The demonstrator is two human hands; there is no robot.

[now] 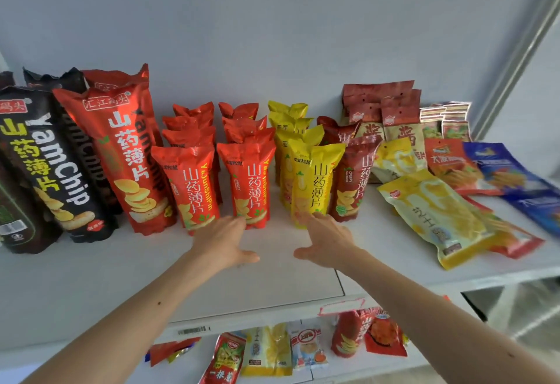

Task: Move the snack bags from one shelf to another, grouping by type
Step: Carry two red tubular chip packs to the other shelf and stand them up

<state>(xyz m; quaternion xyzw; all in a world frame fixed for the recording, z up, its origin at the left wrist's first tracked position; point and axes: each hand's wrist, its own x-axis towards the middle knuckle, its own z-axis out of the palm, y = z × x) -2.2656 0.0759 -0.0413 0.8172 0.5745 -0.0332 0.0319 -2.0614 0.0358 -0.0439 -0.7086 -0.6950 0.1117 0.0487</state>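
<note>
Both hands reach over the front edge of the upper shelf (91,277) toward the rows of standing snack bags in its middle. The left hand (225,242) is open, fingers straight and flat, its fingertips touching the base of the front red bag (247,185) in the second red row. The right hand (325,242) is open too, thumb spread, its fingertips touching the bottom of the front yellow bag (313,183). Neither hand grips anything. Just beside the left hand's bag stands another row of red bags, headed by a front one (188,186), and both red rows run back toward the rear wall. The yellow row likewise runs back behind its front bag, and a dark red bag (353,183) stands touching it on the right. Toward the left edge of the shelf stand a tall red chip bag (127,156) and a tall black chip bag (51,168), with more tall bags behind them. Toward the right edge, flat packets lie and lean: a long yellow packet (439,217) pointing at the front edge, a blue packet (512,180) nearest the right edge, and brown-topped packets (385,117) upright at the back. On the lower shelf (348,368), under the front edge, loose snack bags lie mixed, among them a small red bag (348,335) and a pale yellow packet (268,350).
</note>
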